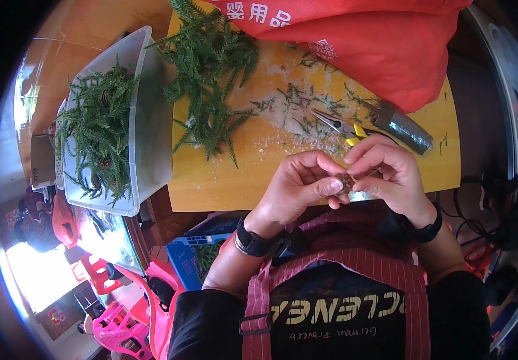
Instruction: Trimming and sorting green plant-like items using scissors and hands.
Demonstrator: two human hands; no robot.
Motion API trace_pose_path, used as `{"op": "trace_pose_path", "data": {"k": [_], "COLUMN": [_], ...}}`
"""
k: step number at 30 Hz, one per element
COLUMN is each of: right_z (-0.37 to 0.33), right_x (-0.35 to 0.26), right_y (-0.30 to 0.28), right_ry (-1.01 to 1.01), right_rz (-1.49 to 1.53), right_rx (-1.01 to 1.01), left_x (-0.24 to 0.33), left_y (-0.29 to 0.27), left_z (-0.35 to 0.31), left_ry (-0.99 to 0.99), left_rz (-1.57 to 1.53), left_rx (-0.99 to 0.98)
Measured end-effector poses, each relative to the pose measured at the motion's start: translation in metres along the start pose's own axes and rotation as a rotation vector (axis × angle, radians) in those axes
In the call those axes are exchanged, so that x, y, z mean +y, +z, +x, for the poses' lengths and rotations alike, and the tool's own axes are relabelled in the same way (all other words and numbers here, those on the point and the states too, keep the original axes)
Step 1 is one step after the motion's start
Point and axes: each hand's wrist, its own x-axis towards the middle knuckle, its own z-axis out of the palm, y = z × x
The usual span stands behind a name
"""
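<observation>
Working at the near edge of a yellow desk [223, 193], a person holds a small brown cone-like piece [346, 182] between both hands, just in front of the chest. Fingers cover much of the piece, so its long axis and the way it points cannot be told. White characters run across the red bag [385, 54] at the far side, with a small white emblem lower on its side; yellow block lettering and a fainter line of script mark the black shirt [331, 300], upside down in this view, between the pinstriped straps of a dark red apron [415, 306].

The left hand [313, 186] reaches in from the lower left, nearly closed, its thumb pressed on the piece against the fingers. The right hand [385, 174] comes from the lower right, its fingers bent and its thumb and fingertips meeting the piece's right side; whether they pinch or merely touch it cannot be told. Dark bands circle both wrists.

Just beyond the right hand lie yellow-handled pliers [344, 128], nose toward the upper left, near a dark cylinder in clear wrap [408, 131]. White flecks and green clippings litter the desk. Needled green sprigs [208, 78] lie at left, beside a translucent plastic tub [154, 135] filled with more.
</observation>
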Motion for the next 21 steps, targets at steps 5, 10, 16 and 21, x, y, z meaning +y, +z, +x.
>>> {"op": "trace_pose_path", "data": {"k": [5,10,16,21], "right_z": [0.001,0.011,0.009,0.003], "right_x": [-0.002,-0.011,-0.005,-0.013], "right_y": [-0.004,-0.013,-0.007,0.003], "right_ry": [-0.127,-0.075,-0.174,0.002], "right_rz": [-0.159,-0.638,-0.94,-0.269], "right_rx": [-0.036,0.179,0.164,0.056], "left_x": [-0.001,0.0,0.003,-0.005], "left_y": [0.001,-0.01,-0.01,-0.003], "left_z": [0.0,0.005,0.004,0.002], "left_ry": [0.047,0.323,0.38,0.227], "left_rz": [0.059,0.114,0.097,0.106], "left_rx": [-0.029,0.098,0.152,0.02]}}
